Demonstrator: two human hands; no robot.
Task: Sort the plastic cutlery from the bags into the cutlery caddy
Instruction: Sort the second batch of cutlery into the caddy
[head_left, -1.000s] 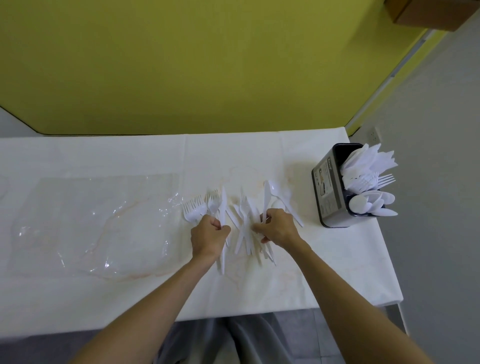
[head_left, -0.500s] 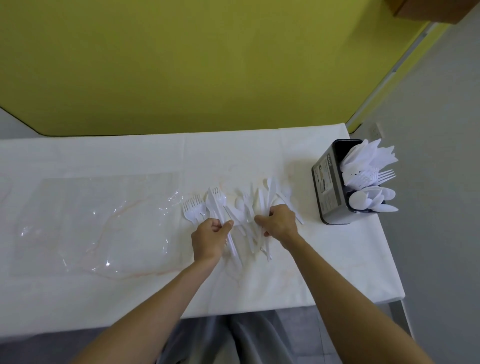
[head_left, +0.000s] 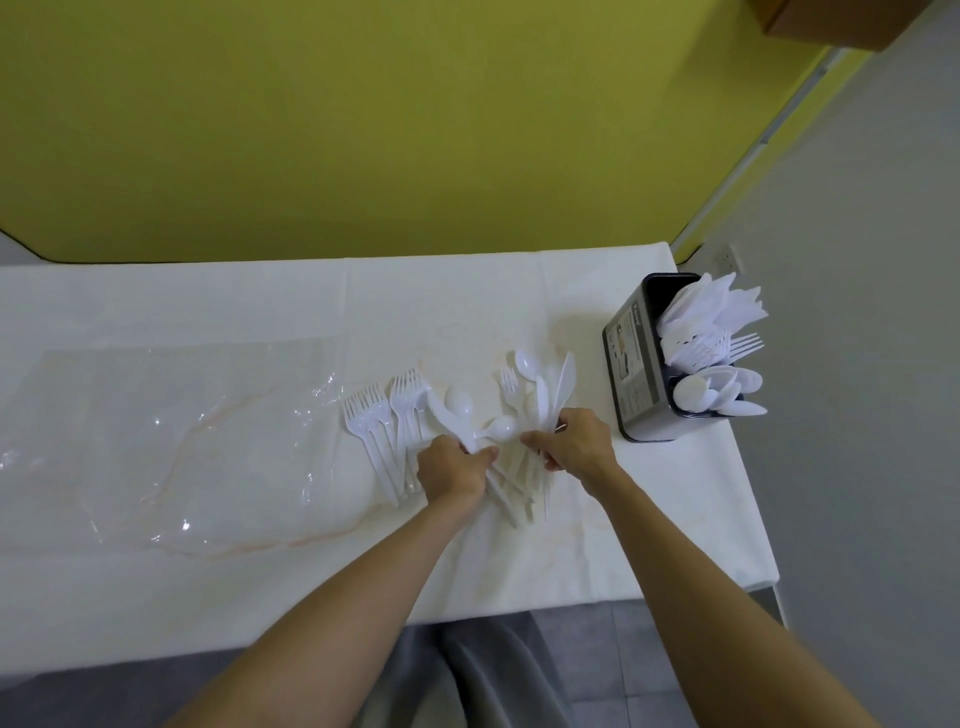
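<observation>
White plastic cutlery lies in a loose pile (head_left: 524, 415) in the middle of the white table (head_left: 260, 306). A separate bunch of forks (head_left: 387, 426) lies just left of the pile. My left hand (head_left: 452, 470) grips the handles of a few pieces, among them a spoon (head_left: 460, 402). My right hand (head_left: 574, 439) pinches several handles whose knives and spoons fan upward. The dark cutlery caddy (head_left: 634, 364) stands at the table's right edge, filled with white knives, forks and spoons.
A flattened clear plastic bag (head_left: 171, 441) covers the left part of the table. A yellow wall runs behind the table. The right table edge drops to a grey floor (head_left: 857, 415) just past the caddy. My grey-clothed lap shows below the front edge.
Both hands have shuffled the pile: pieces now fan out more to the right, and a spoon lies between the hands. The forks on the left are more spread out.
</observation>
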